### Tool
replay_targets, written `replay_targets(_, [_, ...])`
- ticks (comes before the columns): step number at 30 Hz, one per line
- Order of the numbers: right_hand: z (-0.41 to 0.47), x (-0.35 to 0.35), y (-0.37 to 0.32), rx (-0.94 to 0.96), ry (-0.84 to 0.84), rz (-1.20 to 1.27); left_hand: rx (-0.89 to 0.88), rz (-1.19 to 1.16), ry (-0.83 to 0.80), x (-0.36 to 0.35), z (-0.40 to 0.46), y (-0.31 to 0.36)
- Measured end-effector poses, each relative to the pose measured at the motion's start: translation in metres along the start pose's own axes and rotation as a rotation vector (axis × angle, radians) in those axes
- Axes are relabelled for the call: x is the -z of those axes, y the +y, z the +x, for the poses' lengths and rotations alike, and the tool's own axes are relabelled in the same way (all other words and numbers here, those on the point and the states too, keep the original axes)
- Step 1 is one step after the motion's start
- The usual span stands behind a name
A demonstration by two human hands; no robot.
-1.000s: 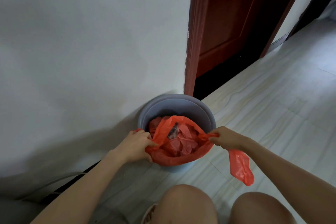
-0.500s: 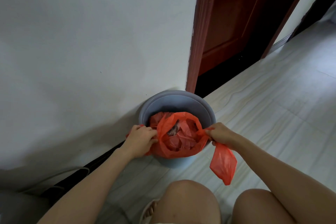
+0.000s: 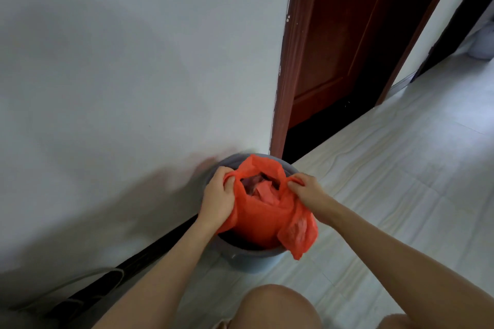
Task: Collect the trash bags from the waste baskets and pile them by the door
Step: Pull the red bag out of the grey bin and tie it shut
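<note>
Pale floor tiles (image 3: 387, 195) under our knees; our left hand (image 3: 217, 195) and right hand (image 3: 307, 191) each clench a side of the orange bag (image 3: 256, 215), sitting in the grey basket (image 3: 251, 258) against the wall (image 3: 133, 75). Thin, soft, probably light: we'd lift by these gathered edges.

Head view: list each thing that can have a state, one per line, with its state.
Bag: orange, mouth open, trash showing inside, partly lifted but still in the basket.
Flap: hangs loose over the basket's near rim.
Basket: grey, upright on the floor against the wall.
Left hand: grips the bag's left edge.
Right hand: grips the bag's right edge.
Door: dark red, ajar, dark gap beside it.
</note>
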State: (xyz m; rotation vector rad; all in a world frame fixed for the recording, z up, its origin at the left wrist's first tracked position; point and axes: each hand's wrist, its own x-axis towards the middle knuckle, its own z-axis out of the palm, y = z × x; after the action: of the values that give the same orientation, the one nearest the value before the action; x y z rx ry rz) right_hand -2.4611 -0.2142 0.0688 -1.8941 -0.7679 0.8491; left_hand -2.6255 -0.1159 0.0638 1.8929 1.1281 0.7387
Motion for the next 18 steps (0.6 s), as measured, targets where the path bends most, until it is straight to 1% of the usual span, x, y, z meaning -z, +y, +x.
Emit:
replay_targets(3, [-0.008, 0.012, -0.019, 0.044, 0.097, 0.261, -0.1, -0.055, 0.107, 0.009, 0.003, 0.023])
replay_targets(6, [-0.019, 0.035, -0.053, 0.123, 0.125, 0.529, -0.182, -0.086, 0.192, 0.02, 0.009, 0.056])
replay_targets(10, [-0.042, 0.078, -0.105, 0.273, 0.178, 0.639, -0.369, -0.112, 0.246, 0.035, 0.007, 0.123])
replay_targets(13, [-0.064, 0.118, -0.13, 0.33, 0.252, 0.648, -0.45, -0.132, 0.199, 0.039, -0.002, 0.171])
replay_targets(18, [-0.096, 0.185, -0.125, 0.394, 0.432, 0.659, -0.467, -0.202, -0.015, 0.016, -0.013, 0.222])
